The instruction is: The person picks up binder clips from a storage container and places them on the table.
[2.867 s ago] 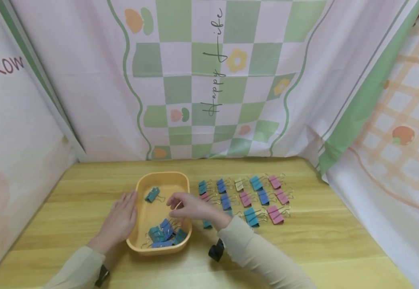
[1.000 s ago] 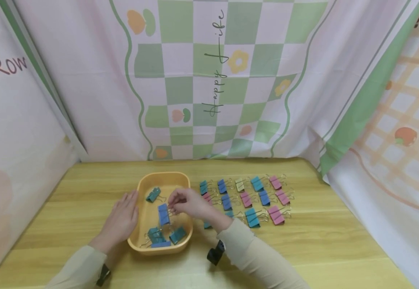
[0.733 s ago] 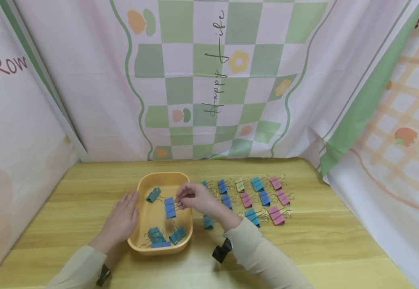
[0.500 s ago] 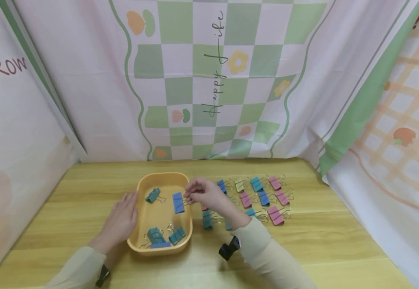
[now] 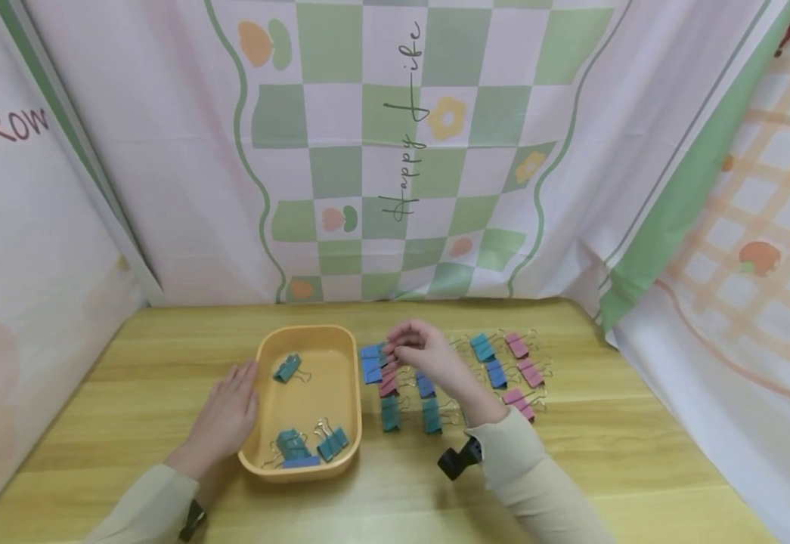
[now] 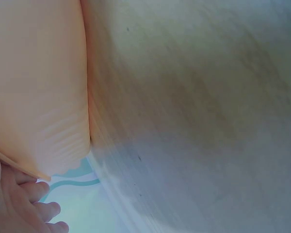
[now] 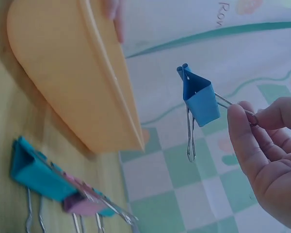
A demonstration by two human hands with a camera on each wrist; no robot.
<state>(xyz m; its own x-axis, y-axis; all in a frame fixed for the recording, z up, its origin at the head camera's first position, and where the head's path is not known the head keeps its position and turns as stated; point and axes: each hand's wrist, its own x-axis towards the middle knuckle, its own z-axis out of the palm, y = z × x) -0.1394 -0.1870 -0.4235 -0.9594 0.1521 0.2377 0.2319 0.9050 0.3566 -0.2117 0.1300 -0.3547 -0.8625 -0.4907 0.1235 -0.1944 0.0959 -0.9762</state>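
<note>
A blue binder clip (image 5: 371,364) hangs from my right hand (image 5: 432,359), whose thumb and finger pinch one of its wire handles. In the right wrist view that clip (image 7: 202,104) is off the table, its other handle dangling. My left hand (image 5: 223,408) rests with straight fingers along the left rim of an orange-yellow plastic bin (image 5: 308,397). Inside the bin, a teal binder clip (image 5: 289,369) lies toward the far end. Another teal clip (image 5: 332,443), a further teal clip (image 5: 292,443) and a blue clip (image 5: 302,462) lie at the near end.
Right of the bin, several binder clips stand in rows on the wooden table (image 5: 605,468), among them a teal clip (image 5: 391,414), a pink clip (image 5: 529,372) and a blue clip (image 5: 496,372). My right hand and forearm cover part of these rows. Patterned curtains (image 5: 395,151) close off the back and sides.
My right hand took the blue binder clip by its handle, lifted it from the bin and carried it right, past the rim to the far-left end of the rows. My left hand stayed put.
</note>
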